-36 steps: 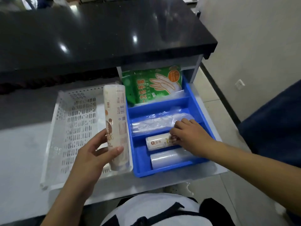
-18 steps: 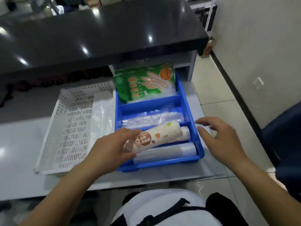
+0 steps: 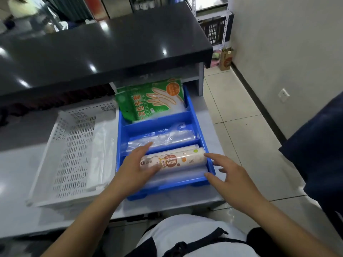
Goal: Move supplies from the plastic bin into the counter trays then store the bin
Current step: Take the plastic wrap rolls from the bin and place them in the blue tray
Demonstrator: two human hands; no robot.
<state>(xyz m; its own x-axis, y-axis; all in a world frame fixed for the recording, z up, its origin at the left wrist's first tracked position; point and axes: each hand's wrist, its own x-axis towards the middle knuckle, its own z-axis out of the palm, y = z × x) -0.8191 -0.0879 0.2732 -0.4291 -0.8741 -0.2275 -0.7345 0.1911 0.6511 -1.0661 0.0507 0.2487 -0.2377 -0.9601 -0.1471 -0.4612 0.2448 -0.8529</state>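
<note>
2 hands at work: left hand (image 3: 136, 168), fingers straight, pressing printed roll (image 3: 178, 160) into blue tray (image 3: 120, 138); right hand (image 3: 225, 175) spread wide, empty, beside roll's far end. Best seated flat, parallel to divider. White bin (image 3: 61, 143) further left, awaiting storage.

Bright, even indoor light from overhead. Black glossy countertop (image 3: 104, 45) throws back several small white glare spots from ceiling lamps. Deep shadow sits under its overhang. Grey work surface (image 3: 16, 175) shows a pale sheen at the left edge. Soft shadows only under the blue tray (image 3: 193, 112). Wide-angle bending: counter edge and floor tile (image 3: 246, 138) lines curve toward the borders. Slight motion smear on the left hand (image 3: 135, 171) and right hand (image 3: 230, 175); far background soft, corners mushy.
</note>
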